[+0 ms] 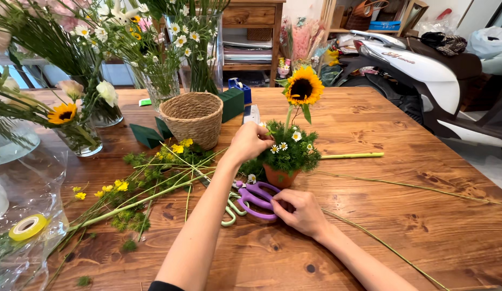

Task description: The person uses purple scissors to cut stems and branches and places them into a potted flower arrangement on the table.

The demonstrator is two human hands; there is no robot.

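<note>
The small terracotta pot (279,177) of greenery, daisies and one tall sunflower (303,87) stands mid-table, just beyond the purple scissors (256,199), with your left hand (250,142) curled into its left side, fingertips buried in the foliage so you cannot tell what they pinch, and your right hand (300,212) closed lightly on the scissors' near handle loop. The arrangement looks top-heavy: push too hard from the left and the pot could tip right, bending the sunflower's stem. Lift the scissors carelessly and their blades may snag the cut stems (154,188) lying to the left.
</note>
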